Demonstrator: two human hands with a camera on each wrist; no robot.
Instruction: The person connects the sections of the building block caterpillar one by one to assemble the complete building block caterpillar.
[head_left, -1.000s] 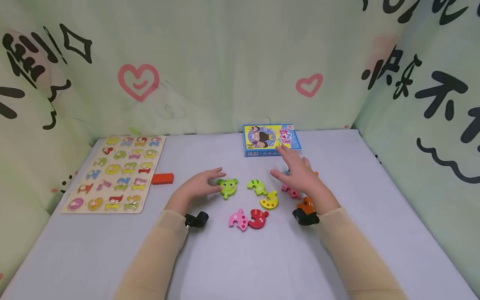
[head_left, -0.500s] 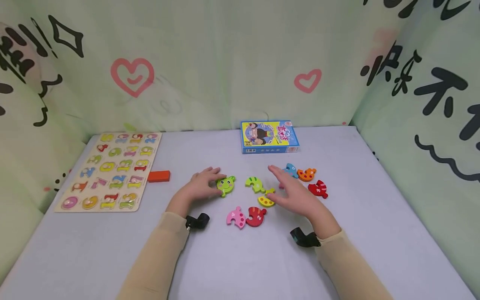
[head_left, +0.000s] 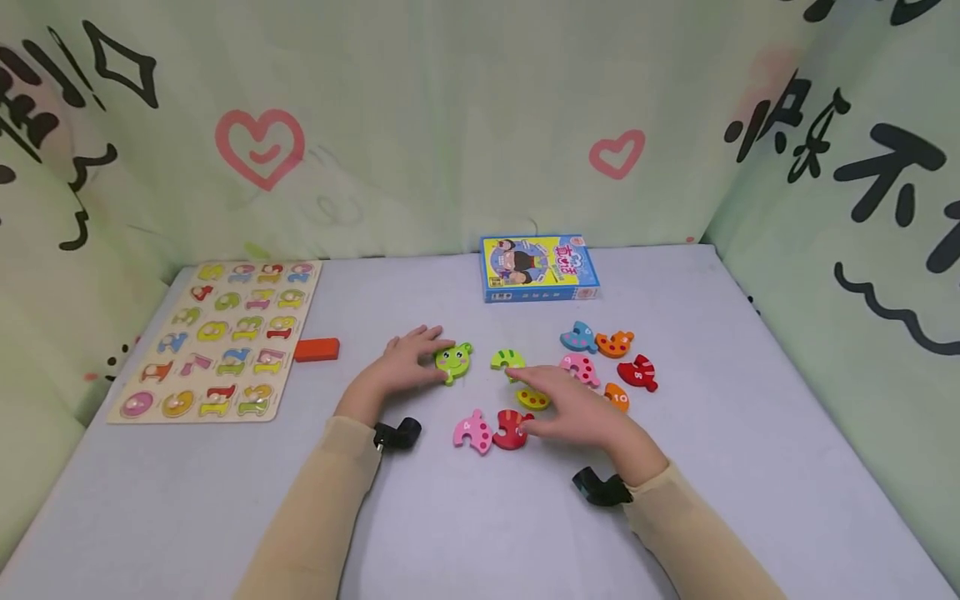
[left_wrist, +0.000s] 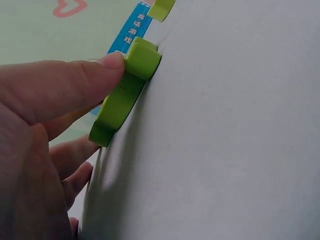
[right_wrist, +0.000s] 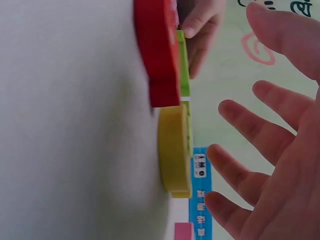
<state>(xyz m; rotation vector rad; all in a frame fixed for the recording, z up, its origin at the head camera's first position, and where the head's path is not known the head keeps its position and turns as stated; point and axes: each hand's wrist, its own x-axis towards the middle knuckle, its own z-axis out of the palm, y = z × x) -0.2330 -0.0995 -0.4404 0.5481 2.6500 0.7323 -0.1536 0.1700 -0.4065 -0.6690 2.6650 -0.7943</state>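
1. Left hand (head_left: 401, 367): I observe its grip drawn into a pinch, thumb and fingers at the left edge of the frog (head_left: 453, 361), which lies mid-worktop (head_left: 450, 533).
2. Right hand (head_left: 581, 408): I find its grip wide, fingers spread, holding nothing. It hovers partly over the yellow piece (head_left: 532, 399) and the right edge of the red piece (head_left: 509, 432); the right wrist view shows it apart from both.
3. The near pink piece (head_left: 472, 434) lies just left of the red piece; contact I cannot confirm. The green piece (head_left: 507, 358) sits right of the frog.
4. Beyond the right hand I record the blue piece (head_left: 578, 337), spotted orange piece (head_left: 615, 344), far pink piece (head_left: 579, 367) and red fish (head_left: 637, 373).
5. At left lies the board (head_left: 191, 344), a red block (head_left: 317, 349) at its right edge; at the rear, the box (head_left: 540, 267).
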